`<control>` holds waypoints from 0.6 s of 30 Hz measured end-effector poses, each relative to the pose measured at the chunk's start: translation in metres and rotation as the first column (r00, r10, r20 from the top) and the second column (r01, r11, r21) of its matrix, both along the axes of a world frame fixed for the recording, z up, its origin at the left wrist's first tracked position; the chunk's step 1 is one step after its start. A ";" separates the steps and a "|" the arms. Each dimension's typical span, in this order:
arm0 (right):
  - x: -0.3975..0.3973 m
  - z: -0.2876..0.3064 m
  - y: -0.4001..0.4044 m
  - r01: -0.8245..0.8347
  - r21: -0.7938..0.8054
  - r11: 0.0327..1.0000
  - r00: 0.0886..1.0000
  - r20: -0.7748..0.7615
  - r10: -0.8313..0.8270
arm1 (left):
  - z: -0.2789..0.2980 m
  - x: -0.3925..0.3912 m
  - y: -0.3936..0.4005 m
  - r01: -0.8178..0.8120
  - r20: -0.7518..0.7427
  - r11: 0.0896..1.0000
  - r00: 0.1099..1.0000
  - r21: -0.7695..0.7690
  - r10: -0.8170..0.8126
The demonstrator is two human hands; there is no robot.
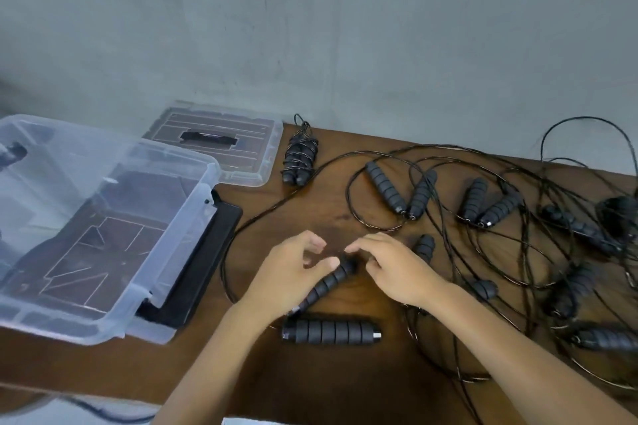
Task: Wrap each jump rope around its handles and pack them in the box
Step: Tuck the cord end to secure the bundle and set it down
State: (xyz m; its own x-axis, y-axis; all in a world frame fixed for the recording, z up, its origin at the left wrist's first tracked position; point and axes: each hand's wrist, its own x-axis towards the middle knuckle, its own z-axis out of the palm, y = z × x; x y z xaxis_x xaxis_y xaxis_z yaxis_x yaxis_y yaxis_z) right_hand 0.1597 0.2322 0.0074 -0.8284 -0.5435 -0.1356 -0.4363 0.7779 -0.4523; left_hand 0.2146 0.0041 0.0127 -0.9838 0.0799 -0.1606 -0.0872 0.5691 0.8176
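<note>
Tangling cords point(511, 190) hiding right-edge handles point(618, 214)

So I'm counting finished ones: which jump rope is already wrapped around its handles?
The wrapped jump rope at the table's back edge, beside the clear lid; its cord coils round both handles, while the others trail loose.

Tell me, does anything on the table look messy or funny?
Yes. The loose jump ropes on the right of the table are one big tangle, cords looping over each other. Only one wrapped bundle looks tidy, beside the lid. The clear box hangs slightly over the table's front edge.
</note>
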 end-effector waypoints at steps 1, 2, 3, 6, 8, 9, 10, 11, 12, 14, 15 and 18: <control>0.001 -0.002 0.003 0.022 -0.016 1.000 1.000 0.007 -0.022 | 0.001 0.006 0.002 0.065 0.034 0.997 0.997 -0.035 -0.064; 0.002 -0.004 0.005 0.047 -0.035 0.998 0.999 0.013 -0.047 | 0.001 0.012 0.005 0.127 0.072 0.989 0.990 -0.071 -0.122; 0.001 -0.005 0.006 0.072 -0.059 0.996 0.997 0.017 -0.071 | 0.001 0.017 0.008 0.189 0.107 0.974 0.979 -0.125 -0.176; -0.003 -0.004 0.007 0.132 -0.141 0.981 0.991 0.046 -0.127 | 0.000 0.027 0.017 0.375 0.180 0.847 0.926 -0.377 -0.330; -0.004 -0.003 0.008 0.166 -0.175 0.970 0.986 0.060 -0.158 | -0.002 0.030 0.019 0.432 0.209 0.762 0.902 -0.482 -0.378; -0.004 -0.002 0.008 0.177 -0.181 0.967 0.984 0.066 -0.168 | -0.002 0.031 0.019 0.437 0.215 0.743 0.899 -0.507 -0.382; -0.002 -0.001 0.010 0.185 -0.186 0.965 0.982 0.071 -0.175 | -0.003 0.031 0.020 0.432 0.213 0.735 0.901 -0.522 -0.378; 0.000 -0.001 0.012 0.192 -0.193 0.962 0.981 0.078 -0.180 | -0.004 0.032 0.020 0.424 0.209 0.735 0.904 -0.528 -0.372; 0.002 0.000 0.015 0.196 -0.204 0.959 0.980 0.083 -0.183 | -0.005 0.033 0.021 0.415 0.204 0.741 0.909 -0.528 -0.364; 0.007 0.003 0.023 0.205 -0.223 0.953 0.978 0.089 -0.189 | -0.006 0.033 0.024 0.396 0.169 0.746 0.916 -0.536 -0.364; 0.009 0.004 0.028 0.210 -0.234 0.949 0.977 0.091 -0.193 | -0.007 0.033 0.025 0.383 0.138 0.743 0.918 -0.549 -0.370; 0.015 0.012 0.043 0.251 -0.284 0.925 0.967 0.108 -0.230 | -0.010 0.033 0.028 0.345 0.068 0.751 0.925 -0.563 -0.374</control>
State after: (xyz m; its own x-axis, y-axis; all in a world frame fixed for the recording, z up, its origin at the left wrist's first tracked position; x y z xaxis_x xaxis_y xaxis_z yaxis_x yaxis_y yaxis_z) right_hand 0.1745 0.2748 0.0190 -0.9332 -0.3535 -0.0643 -0.2110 0.6838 -0.6985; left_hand 0.2480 0.0319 0.0024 -0.9080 0.3408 -0.2438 0.2463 0.9048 0.3473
